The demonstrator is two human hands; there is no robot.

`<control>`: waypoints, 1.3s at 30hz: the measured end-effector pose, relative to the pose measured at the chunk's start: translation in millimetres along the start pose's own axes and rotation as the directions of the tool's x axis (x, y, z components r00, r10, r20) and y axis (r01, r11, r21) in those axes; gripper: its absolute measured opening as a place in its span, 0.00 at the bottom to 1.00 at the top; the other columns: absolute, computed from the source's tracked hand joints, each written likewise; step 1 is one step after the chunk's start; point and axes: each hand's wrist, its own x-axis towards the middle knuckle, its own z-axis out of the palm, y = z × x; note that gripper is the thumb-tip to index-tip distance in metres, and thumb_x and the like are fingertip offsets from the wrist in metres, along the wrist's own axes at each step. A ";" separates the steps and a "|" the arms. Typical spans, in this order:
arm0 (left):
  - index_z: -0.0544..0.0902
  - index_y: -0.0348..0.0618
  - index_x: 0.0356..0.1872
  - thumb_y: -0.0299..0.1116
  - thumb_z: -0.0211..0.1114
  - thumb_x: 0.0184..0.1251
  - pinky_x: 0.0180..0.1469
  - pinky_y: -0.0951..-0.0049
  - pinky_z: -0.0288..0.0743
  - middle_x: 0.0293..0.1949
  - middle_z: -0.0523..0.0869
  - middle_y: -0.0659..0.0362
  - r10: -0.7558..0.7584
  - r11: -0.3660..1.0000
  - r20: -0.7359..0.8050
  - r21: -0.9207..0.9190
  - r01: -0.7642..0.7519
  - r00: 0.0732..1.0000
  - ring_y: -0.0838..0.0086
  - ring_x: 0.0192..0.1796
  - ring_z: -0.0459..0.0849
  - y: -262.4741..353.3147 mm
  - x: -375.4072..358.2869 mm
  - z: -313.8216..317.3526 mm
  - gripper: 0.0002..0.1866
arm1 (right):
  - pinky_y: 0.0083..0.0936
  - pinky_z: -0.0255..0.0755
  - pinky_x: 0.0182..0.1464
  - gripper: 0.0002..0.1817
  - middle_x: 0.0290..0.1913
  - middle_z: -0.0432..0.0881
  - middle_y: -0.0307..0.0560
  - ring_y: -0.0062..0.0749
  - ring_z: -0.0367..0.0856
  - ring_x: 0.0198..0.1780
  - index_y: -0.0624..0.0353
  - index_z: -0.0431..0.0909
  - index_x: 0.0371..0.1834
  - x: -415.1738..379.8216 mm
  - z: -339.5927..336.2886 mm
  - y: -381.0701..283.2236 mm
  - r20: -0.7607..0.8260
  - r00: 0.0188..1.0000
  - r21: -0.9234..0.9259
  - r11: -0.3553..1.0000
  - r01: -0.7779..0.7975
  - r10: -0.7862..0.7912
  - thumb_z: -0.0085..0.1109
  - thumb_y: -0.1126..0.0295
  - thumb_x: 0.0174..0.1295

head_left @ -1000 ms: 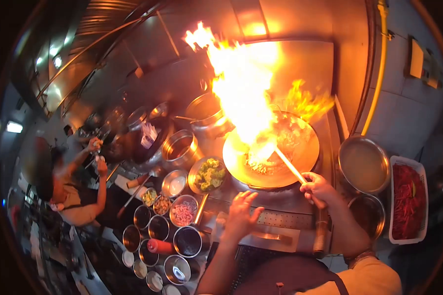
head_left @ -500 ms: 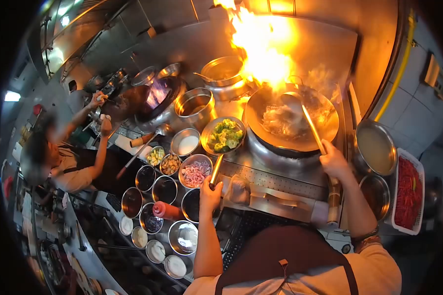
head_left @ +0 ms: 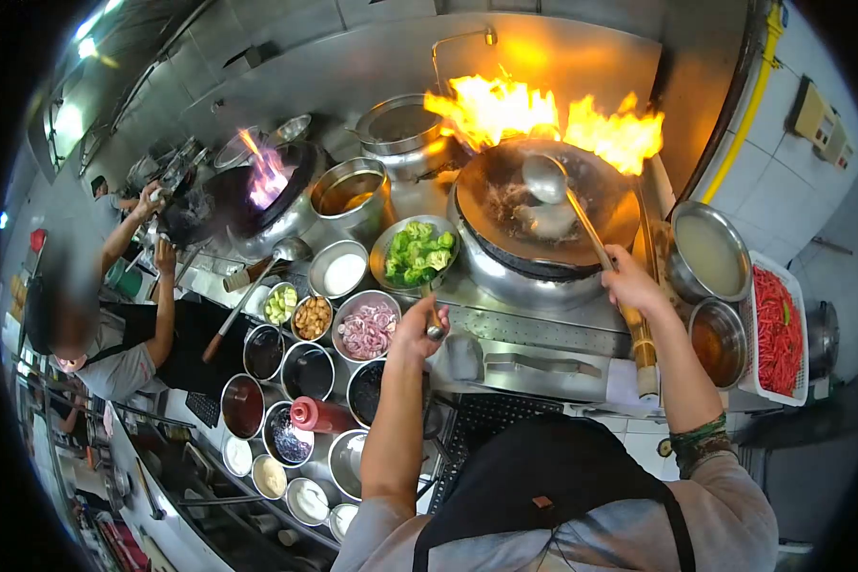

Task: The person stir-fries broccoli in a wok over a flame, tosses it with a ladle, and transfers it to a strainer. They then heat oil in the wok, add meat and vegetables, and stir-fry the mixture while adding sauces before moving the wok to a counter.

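My left hand (head_left: 419, 327) is closed round the handle of a strainer (head_left: 379, 270) full of green broccoli (head_left: 418, 255), left of the wok. In my right hand (head_left: 632, 281) is the long handle of a ladle (head_left: 546, 179). The ladle's round metal bowl is over the large wok (head_left: 491, 186), above its far half. Brownish food and steam lie inside the wok, and the food's kind is hard to make out. Tall yellow flames (head_left: 505, 110) burn along the wok's far rim.
Bowls of sliced onion (head_left: 367, 329), white powder (head_left: 341, 274) and sauces stand at left, near a red squeeze bottle (head_left: 321, 415). A basket of red chillies (head_left: 777, 334) and a pan of cloudy liquid (head_left: 713, 253) are at right. A co-worker (head_left: 133, 334) handles a second flaming wok (head_left: 257, 195).
The flames have become lower and spread along the wok's rim. The orange glow has faded. The ladle bowl now shows nearer the wok's far side. My left hand stays at the strainer.
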 end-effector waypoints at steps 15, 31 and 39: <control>0.74 0.41 0.39 0.30 0.65 0.70 0.24 0.75 0.71 0.27 0.76 0.62 0.084 0.937 0.068 0.335 -0.102 0.994 0.78 0.22 0.74 -33.6 -130.1 15.7 0.08 | 0.34 0.75 0.31 0.30 0.38 0.82 0.55 0.31 0.82 0.28 0.64 0.61 0.69 -50.2 -12.8 -17.1 -0.108 0.994 -0.330 0.944 -0.012 -0.025 0.54 0.73 0.62; 0.71 0.42 0.43 0.28 0.62 0.70 0.23 0.70 0.73 0.28 0.74 0.59 0.214 0.848 0.084 0.479 -0.227 0.973 0.76 0.23 0.74 -35.4 -198.5 7.0 0.08 | 0.27 0.74 0.29 0.32 0.40 0.81 0.48 0.26 0.78 0.24 0.61 0.61 0.74 -77.5 -53.2 -16.1 -0.099 0.995 0.010 1.000 0.009 -0.008 0.56 0.76 0.64; 0.71 0.42 0.46 0.27 0.63 0.69 0.23 0.70 0.73 0.29 0.76 0.58 0.131 0.906 0.105 0.390 -0.162 0.986 0.74 0.22 0.75 -37.3 -198.9 10.6 0.11 | 0.26 0.72 0.25 0.29 0.35 0.79 0.44 0.24 0.75 0.23 0.61 0.65 0.69 -10.6 -17.9 15.5 0.023 0.997 0.309 0.948 -0.075 0.071 0.54 0.75 0.62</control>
